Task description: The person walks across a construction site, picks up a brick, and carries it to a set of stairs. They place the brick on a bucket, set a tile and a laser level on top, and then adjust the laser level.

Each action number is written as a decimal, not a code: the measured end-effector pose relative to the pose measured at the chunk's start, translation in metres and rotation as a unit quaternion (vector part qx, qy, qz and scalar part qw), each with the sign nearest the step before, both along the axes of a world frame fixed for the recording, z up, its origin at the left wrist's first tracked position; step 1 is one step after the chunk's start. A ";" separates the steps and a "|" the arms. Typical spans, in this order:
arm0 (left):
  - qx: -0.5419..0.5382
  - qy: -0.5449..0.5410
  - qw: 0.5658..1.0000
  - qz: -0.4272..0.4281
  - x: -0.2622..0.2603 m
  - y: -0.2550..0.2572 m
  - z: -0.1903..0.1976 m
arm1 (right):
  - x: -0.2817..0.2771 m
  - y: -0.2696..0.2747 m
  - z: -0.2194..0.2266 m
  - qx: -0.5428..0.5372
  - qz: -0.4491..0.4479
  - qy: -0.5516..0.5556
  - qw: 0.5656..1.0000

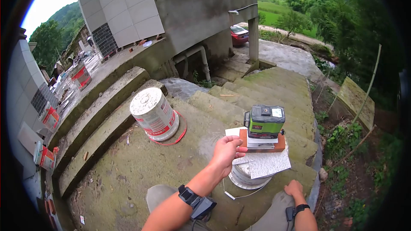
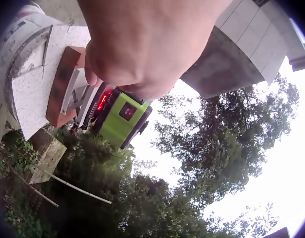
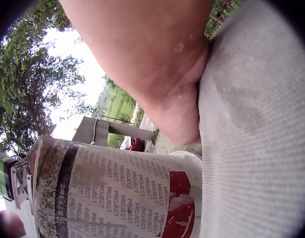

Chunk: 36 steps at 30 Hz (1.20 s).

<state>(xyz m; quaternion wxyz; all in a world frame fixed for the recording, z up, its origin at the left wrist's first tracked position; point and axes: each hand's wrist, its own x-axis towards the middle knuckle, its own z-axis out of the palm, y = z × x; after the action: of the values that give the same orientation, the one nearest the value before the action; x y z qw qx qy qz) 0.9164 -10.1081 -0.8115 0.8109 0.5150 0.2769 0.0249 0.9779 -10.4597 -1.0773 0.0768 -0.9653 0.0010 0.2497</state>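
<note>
A green and black laser level (image 1: 265, 122) (image 2: 123, 116) stands on a metal stand above a red-brown brick (image 1: 279, 145) (image 2: 58, 94). Under the brick, pale speckled tile pieces (image 1: 272, 162) lie over an upturned white bucket (image 1: 244, 179) (image 3: 112, 193). My left hand (image 1: 227, 152) (image 2: 142, 54) is at the left side of the brick and stand, thumb and fingers bent close together; whether they pinch a part is hidden. Red light shows low on the level in the left wrist view. My right hand (image 1: 294, 188) (image 3: 167, 104) rests on my trouser knee (image 3: 256, 124), fingers loosely bent.
Another upturned white bucket (image 1: 152, 113) with a red handle stands left on the concrete. Curved steps (image 1: 102, 98) rise at left; more steps (image 1: 274, 85) descend ahead. Plants (image 1: 342, 145) and a leaning board (image 1: 355, 102) border the right edge. A red car (image 1: 239, 35) is parked beyond.
</note>
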 end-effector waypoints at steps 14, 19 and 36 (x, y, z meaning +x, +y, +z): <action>-0.006 -0.007 1.000 0.013 -0.001 -0.006 -0.003 | -0.002 0.002 0.010 -0.011 -0.006 0.021 1.000; -0.008 -0.006 1.000 0.004 -0.001 -0.004 -0.004 | -0.002 0.003 0.010 -0.014 -0.012 0.016 1.000; 0.009 0.003 1.000 -0.003 0.000 -0.004 -0.007 | -0.001 0.005 0.002 -0.013 -0.003 -0.002 1.000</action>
<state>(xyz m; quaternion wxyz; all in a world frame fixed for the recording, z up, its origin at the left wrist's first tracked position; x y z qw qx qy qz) 0.9160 -10.1118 -0.8183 0.8057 0.5227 0.2775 0.0237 0.9769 -10.4545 -1.0749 0.0650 -0.9668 0.0067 0.2471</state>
